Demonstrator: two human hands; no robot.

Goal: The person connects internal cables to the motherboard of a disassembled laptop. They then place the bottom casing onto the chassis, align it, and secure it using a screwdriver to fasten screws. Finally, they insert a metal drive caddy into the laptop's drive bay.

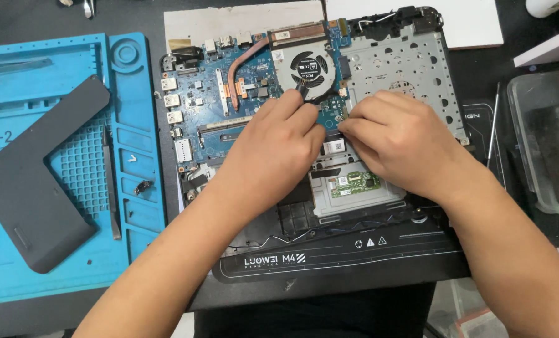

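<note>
An opened laptop lies on the bench with its blue motherboard [201,106], round cooling fan [309,67] and copper heat pipe [242,59] exposed. My left hand [273,156] rests over the middle of the board, fingers curled, with its fingertips at the lower edge of the fan, near a thin dark wire. My right hand [395,141] sits beside it over the perforated metal bay [411,69], thumb and forefinger pinched on something small near the board's right edge; what it is stays hidden. A small green circuit board [354,183] shows below the hands.
A blue silicone work mat [129,188] at left carries a black L-shaped cover panel [35,181], tweezers [110,188] and small loose parts. A black mat [329,256] lies under the laptop. A clear plastic container [545,138] and a thin screwdriver [493,125] are at right.
</note>
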